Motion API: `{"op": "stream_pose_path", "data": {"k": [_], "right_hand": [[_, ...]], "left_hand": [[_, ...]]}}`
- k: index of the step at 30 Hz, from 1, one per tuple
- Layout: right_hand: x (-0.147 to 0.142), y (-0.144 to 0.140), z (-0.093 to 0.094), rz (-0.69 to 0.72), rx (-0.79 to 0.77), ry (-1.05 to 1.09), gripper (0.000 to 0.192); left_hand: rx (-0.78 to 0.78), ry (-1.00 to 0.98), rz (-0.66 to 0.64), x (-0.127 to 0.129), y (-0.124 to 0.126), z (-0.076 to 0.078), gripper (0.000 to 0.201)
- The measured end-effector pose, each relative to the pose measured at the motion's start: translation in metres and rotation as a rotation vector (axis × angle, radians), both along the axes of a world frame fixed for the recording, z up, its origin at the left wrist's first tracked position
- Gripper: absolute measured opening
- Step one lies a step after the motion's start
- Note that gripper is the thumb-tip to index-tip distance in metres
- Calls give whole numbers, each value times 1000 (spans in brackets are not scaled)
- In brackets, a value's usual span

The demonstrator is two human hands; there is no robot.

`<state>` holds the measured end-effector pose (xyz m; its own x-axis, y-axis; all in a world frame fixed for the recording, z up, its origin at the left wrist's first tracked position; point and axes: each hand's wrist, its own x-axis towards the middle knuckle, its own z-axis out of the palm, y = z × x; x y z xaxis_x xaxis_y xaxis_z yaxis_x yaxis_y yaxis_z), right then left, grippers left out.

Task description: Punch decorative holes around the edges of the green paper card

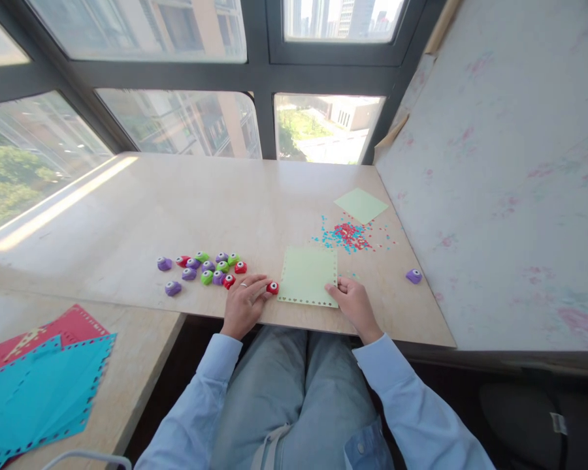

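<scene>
A pale green sheet of paper [308, 274] lies near the table's front edge, with small punched holes along its edges. My right hand [355, 303] pinches the sheet's right edge between thumb and fingers. My left hand [247, 301] is closed on a small red craft punch [273, 288] at the sheet's left edge. Whether the paper sits inside the punch's slot I cannot tell. Left of my left hand stand several purple, green and red punches [206, 266], one red punch [229, 281] close to the fingers.
Red and blue paper bits [349, 235] are scattered beyond the sheet, beside another green sheet [361, 205]. A purple punch [414, 276] sits far right near the papered wall [514, 183]. Punched blue paper [53, 398] and red paper [73, 326] lie on the left surface. Windows rise behind the table.
</scene>
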<state>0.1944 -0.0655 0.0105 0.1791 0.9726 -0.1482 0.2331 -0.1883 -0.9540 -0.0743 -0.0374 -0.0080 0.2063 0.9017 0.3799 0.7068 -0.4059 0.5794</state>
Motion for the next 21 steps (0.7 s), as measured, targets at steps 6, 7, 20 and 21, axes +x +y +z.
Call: {"op": "stream_pose_path", "data": {"k": [6, 7, 20, 21], "right_hand": [[-3, 5, 0, 38, 11, -15, 31], [-4, 6, 0, 46, 16, -18, 31], [-12, 16, 0, -6, 80, -28, 26], [-11, 16, -1, -11, 78, -27, 27]], "left_hand": [[-14, -1, -10, -1, 0, 1, 22], [-16, -1, -14, -1, 0, 2, 23], [-81, -3, -89, -6, -6, 9, 26], [-76, 4, -103, -6, -8, 9, 26]]}}
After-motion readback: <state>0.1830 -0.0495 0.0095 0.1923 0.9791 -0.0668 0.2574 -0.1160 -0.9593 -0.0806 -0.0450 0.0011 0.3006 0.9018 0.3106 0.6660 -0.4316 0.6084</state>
